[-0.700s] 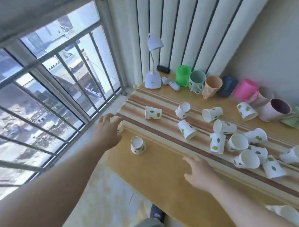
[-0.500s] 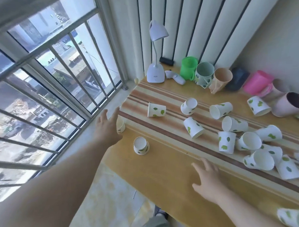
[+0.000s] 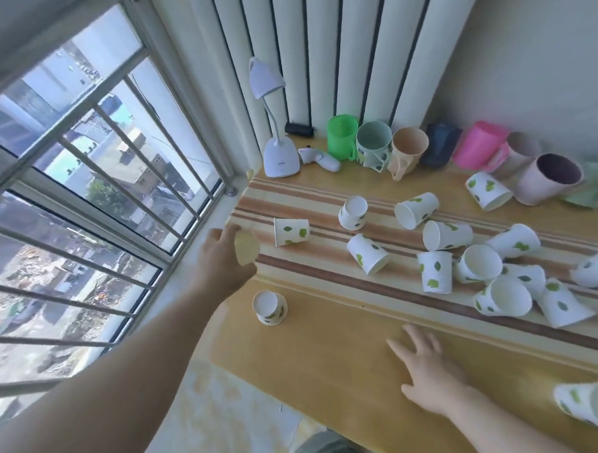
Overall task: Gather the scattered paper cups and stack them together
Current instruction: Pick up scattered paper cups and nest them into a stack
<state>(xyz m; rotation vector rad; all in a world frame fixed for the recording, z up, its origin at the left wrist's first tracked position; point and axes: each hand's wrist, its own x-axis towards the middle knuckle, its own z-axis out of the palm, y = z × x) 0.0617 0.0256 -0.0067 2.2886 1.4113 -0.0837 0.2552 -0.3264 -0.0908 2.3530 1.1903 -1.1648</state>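
— Grip first: what is the left hand point(image 3: 224, 264) doing?
— Its fingers are curled around a small paper cup point(image 3: 246, 250) at the near left corner of the striped wooden tabletop point(image 3: 330, 344), beside the barred window point(image 3: 93, 187). The cup looks tilted with its mouth towards the camera, though the blur there makes that hard to be sure of.
— And the right hand point(image 3: 431, 374)?
— Released, fingers spread, palm down over the bare front strip of the tabletop, grasping nothing.
— Where are the other white paper cups with green leaf prints?
— Scattered. One stands upright point(image 3: 269, 308) just below the left hand. One lies on its side point(image 3: 291, 230) just to the right of that hand. Three more point(image 3: 353, 213) point(image 3: 416, 210) point(image 3: 368, 253) lie in the middle of the stripes. A dense cluster point(image 3: 498, 279) sits farther right, cups touching one another, with one standing mouth down point(image 3: 435, 271) at its left edge. One more lies at the near right edge point(image 3: 588, 407).
— What is along the back?
— A white desk lamp point(image 3: 277, 152), then a row of coloured plastic mugs point(image 3: 376, 144) against the wall, several tipped over.
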